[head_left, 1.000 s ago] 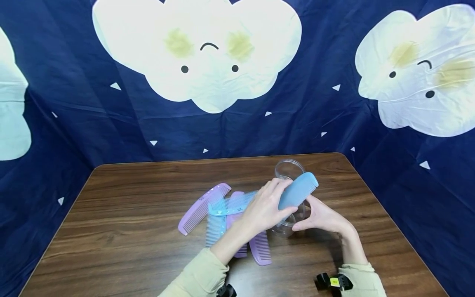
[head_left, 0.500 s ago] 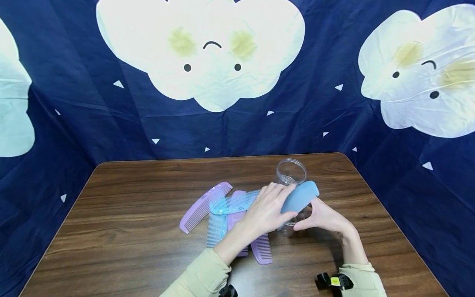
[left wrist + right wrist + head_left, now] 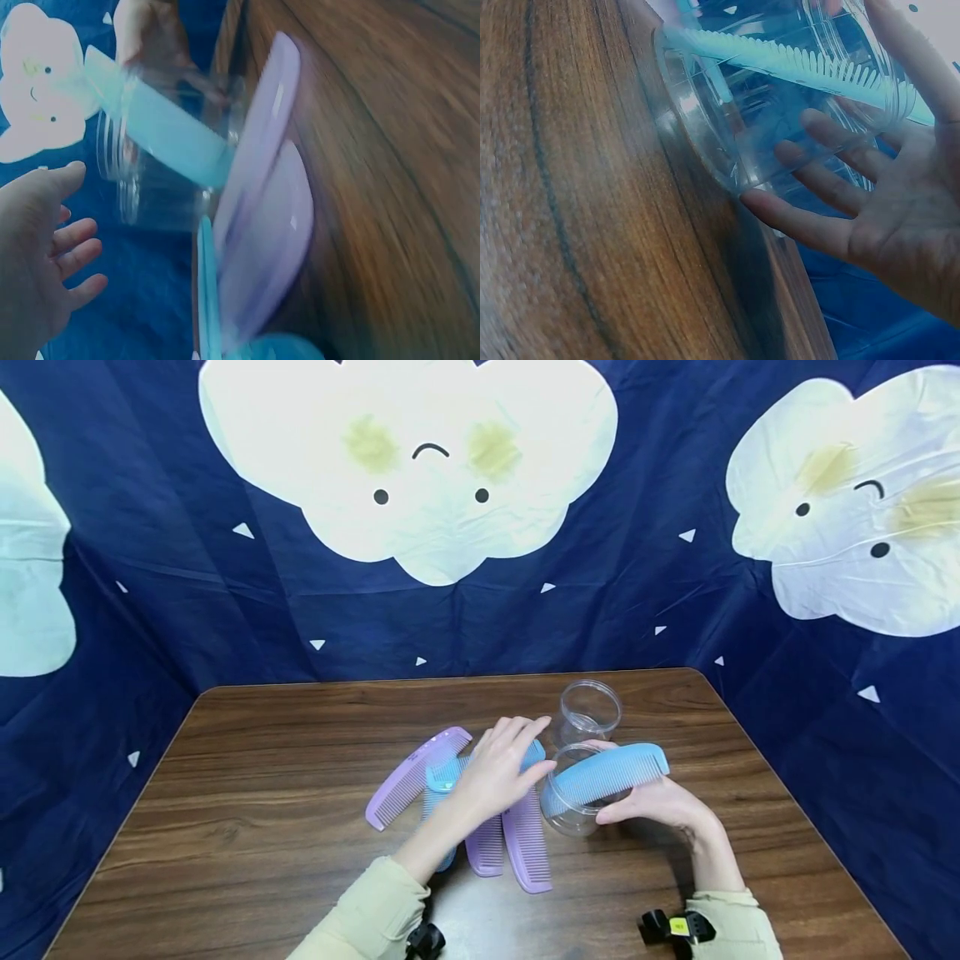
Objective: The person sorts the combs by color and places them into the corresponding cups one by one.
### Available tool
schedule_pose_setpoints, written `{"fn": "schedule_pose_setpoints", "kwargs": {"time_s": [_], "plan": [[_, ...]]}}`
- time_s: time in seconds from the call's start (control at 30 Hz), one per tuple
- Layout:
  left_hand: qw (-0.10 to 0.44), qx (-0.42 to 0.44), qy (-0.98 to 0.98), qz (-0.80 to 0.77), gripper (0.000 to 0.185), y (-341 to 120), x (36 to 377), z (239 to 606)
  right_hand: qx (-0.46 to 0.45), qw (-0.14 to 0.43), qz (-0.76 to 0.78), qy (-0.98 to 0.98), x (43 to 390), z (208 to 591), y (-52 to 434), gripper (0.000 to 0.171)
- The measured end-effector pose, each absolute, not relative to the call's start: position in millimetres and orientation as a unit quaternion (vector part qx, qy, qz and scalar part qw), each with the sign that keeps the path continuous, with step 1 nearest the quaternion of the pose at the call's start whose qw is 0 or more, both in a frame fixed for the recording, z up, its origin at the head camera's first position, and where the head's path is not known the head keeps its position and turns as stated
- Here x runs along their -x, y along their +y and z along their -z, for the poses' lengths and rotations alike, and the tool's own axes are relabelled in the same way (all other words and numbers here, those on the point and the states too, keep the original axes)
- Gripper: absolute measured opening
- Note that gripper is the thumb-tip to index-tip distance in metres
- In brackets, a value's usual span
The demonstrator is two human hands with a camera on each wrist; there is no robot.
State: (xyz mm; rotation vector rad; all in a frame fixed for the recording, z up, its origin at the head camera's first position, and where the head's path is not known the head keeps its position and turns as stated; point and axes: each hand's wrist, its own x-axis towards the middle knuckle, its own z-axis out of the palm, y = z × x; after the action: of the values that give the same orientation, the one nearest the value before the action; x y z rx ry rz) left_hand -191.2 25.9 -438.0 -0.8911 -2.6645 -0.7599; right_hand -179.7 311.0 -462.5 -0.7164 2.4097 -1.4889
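Note:
A light blue comb (image 3: 611, 772) leans inside the nearer clear plastic jar (image 3: 568, 825), its upper end jutting past the rim to the right. My right hand (image 3: 663, 803) holds this jar from the right, thumb in front and fingers around the far side. The right wrist view has the comb's teeth (image 3: 795, 64) showing through the clear wall. To the left, my left hand (image 3: 491, 772) is above a pile of combs, apart from the jar, with nothing in its fingers. Purple combs (image 3: 527, 843) and partly hidden blue combs (image 3: 446, 774) lie beneath it.
A second clear jar (image 3: 591, 708) stands just behind the held one. One purple comb (image 3: 416, 777) lies at the pile's left side. The wooden table (image 3: 247, 827) ends at a dark blue cloth backdrop (image 3: 360, 627) with white clouds.
My left hand has let go of the blue comb and moved left, over the pile. That comb has dropped lower and now leans in the jar. My right hand stays in place.

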Motion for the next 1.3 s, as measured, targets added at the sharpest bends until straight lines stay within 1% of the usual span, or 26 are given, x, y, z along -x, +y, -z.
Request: {"fn": "schedule_pose_setpoints", "kwargs": {"time_s": [0.17, 0.5, 0.7, 1.3], "plan": [[0.095, 0.291, -0.915, 0.262, 0.062, 13, 194, 444, 0.246, 0.113, 0.508, 0.818, 180, 461, 310, 0.092], [0.091, 0.29, -0.921, 0.243, 0.063, 3, 201, 455, 0.241, 0.115, 0.499, 0.824, 177, 461, 311, 0.093], [0.073, 0.282, -0.929, 0.229, 0.067, -3, 206, 466, 0.251, 0.109, 0.497, 0.823, 179, 461, 312, 0.092], [0.031, 0.263, -0.943, 0.203, 0.071, -11, 205, 481, 0.24, 0.11, 0.495, 0.828, 179, 461, 311, 0.094]]}}
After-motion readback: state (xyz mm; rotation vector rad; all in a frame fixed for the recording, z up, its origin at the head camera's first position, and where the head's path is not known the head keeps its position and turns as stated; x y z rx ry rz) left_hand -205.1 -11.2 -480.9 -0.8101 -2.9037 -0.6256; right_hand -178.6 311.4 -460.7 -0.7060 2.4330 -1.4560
